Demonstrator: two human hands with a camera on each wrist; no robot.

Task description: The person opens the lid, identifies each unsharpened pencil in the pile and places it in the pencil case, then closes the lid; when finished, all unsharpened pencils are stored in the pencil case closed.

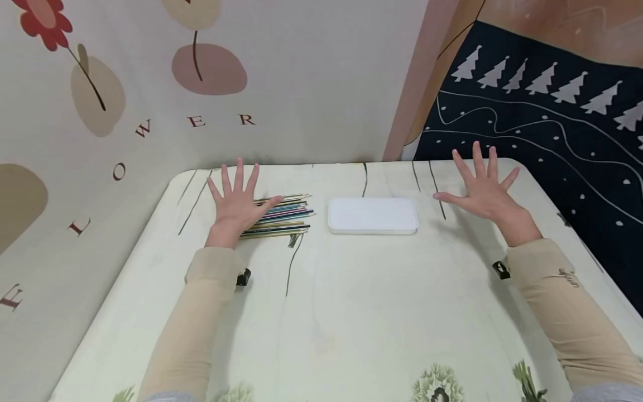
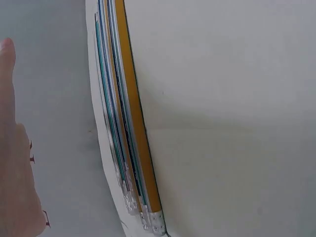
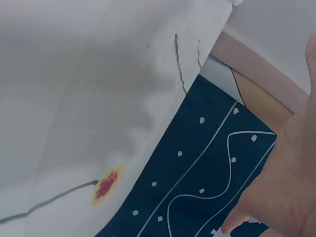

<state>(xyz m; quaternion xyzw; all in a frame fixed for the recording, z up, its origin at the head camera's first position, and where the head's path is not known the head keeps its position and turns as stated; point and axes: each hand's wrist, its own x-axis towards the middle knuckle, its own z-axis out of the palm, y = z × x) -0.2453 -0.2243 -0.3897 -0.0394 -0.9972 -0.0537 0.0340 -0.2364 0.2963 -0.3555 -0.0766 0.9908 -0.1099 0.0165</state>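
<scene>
My left hand (image 1: pixel 233 204) is spread wide with straight fingers, above the left part of a row of pencils (image 1: pixel 286 215). In the left wrist view the pencils (image 2: pixel 131 113) lie side by side, one of them yellow, and the hand (image 2: pixel 15 163) shows at the left edge, apart from them. A flat white case (image 1: pixel 373 215) with rounded corners lies right of the pencils, lid side up. To the case's right my right hand (image 1: pixel 484 187) is held with its fingers spread, holding nothing; it also shows in the right wrist view (image 3: pixel 284 182).
Under everything is a pale table cover (image 1: pixel 361 312) printed with plants. A flower-patterned curtain-like sheet (image 1: pixel 311 84) rises behind and to the left. At the right, past the table's edge, hangs a dark cloth (image 1: pixel 532 123) with white trees.
</scene>
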